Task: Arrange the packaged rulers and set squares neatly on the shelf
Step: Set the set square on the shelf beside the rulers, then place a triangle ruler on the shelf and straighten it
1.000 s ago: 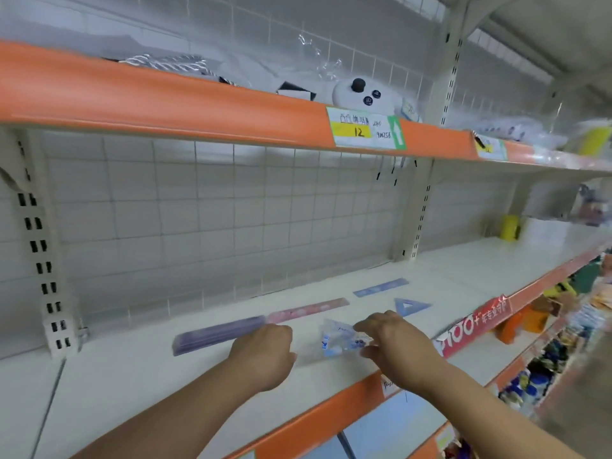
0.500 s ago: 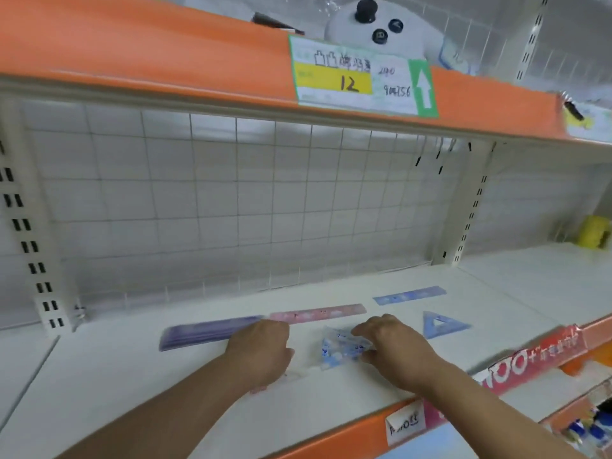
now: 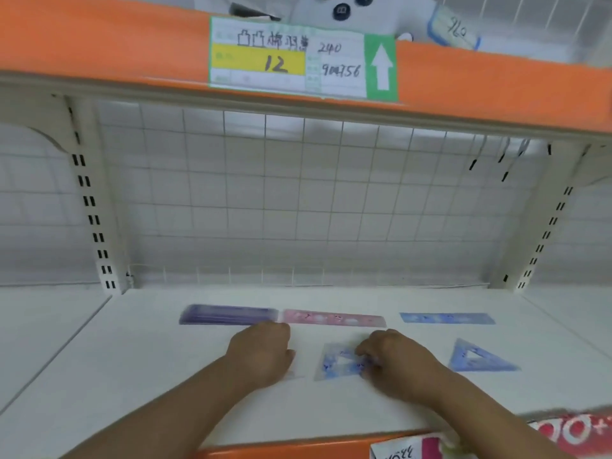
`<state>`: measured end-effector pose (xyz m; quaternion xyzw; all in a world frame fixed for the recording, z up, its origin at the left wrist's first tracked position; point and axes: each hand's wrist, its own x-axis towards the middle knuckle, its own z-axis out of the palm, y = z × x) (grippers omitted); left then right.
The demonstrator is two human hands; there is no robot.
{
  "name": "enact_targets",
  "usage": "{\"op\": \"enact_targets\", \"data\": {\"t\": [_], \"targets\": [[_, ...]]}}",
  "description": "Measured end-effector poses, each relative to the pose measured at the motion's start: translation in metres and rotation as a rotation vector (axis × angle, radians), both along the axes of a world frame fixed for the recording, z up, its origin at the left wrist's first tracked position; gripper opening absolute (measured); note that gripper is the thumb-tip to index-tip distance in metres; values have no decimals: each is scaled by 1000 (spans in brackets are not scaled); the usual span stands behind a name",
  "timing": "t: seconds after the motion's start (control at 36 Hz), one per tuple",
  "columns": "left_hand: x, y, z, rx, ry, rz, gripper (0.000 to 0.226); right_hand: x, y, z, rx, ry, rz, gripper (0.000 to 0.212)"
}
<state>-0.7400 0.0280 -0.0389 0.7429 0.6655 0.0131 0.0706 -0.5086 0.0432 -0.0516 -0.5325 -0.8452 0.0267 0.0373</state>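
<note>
Price label [image 3: 303, 59] — white toy [image 3: 364, 11] above

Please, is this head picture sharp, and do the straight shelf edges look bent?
Head view: soft throughout, print on the pink ruler and the set square gripped by the right hand is smeared; head view: the wide lens bows the orange shelf edge; head view: light even, shadows faint.
</note>
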Motion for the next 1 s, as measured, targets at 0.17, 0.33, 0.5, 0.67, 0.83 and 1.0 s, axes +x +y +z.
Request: {"op": "enact_targets", "data": {"t": [0.17,0.33,0.5,0.67,0.83,1.0], "targets": [[2,-4,0,23,4,31,35,1,1,-4,3,-26,29,29],[4,-11,1,33,-1,49,34,2,-1,-4,4,-71,25,26],[5,-18,4,39,7,73,35,1,0,-4,20,-160,26,23],[1,-26,2,47,30,109,34,3,-1,-5,37,-172,44,20],[-1,-35,1,56,29,145,32,-3,-4,3,20,-171,43,19],[-13,-50,2,80,6,203,31,-36,-16,20,66,-59,143,26]]}}
